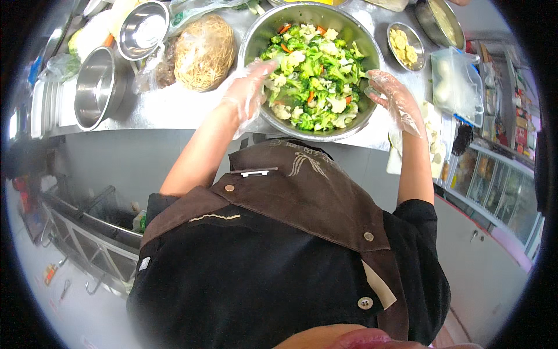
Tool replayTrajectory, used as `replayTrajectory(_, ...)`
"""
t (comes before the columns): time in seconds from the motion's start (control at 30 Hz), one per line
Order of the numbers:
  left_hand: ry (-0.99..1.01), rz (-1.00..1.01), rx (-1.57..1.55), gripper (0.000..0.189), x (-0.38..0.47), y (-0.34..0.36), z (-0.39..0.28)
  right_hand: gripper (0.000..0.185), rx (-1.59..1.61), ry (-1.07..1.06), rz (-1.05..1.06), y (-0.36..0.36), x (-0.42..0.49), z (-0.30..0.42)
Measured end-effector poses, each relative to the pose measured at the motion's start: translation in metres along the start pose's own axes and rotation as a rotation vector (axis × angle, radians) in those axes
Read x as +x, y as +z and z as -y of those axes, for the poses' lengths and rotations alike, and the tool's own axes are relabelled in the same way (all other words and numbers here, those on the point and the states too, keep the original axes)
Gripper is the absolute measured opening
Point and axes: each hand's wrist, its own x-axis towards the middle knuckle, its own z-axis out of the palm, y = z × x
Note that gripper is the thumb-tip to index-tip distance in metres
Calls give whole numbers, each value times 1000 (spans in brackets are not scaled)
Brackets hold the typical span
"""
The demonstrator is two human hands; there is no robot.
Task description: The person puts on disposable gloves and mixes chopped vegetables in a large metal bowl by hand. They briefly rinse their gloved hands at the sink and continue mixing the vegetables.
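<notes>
A large stainless steel mixing bowl (270, 118) stands at the front edge of the metal worktop. It holds cut broccoli and cauliflower (320, 83) with several carrot pieces. My left hand (250, 87), in a clear plastic glove, reaches over the left rim, its extended fingers by the vegetables. Opposite it, my right hand (390, 91), gloved alike, is over the right rim with fingers spread. Neither hand visibly lifts anything; whether they press on the rim is hard to tell.
Left of the bowl sit a bag of pale shreds (205, 52) and two steel bowls (93, 87) (144, 30). At right are a small bowl of yellow slices (404, 48), a plastic container (455, 83) and a white cutting board (394, 161) at the worktop's edge.
</notes>
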Motion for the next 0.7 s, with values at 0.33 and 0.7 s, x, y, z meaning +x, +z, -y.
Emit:
replayTrajectory(0.33, -392, -175, -172, 50, 94, 17, 52, 32, -1438, -552, 354, 107, 69, -5)
replayTrajectory(0.7, 25, 117, -12, 72, 30, 43, 4, 79, -186, 200, 227, -15, 13, 3)
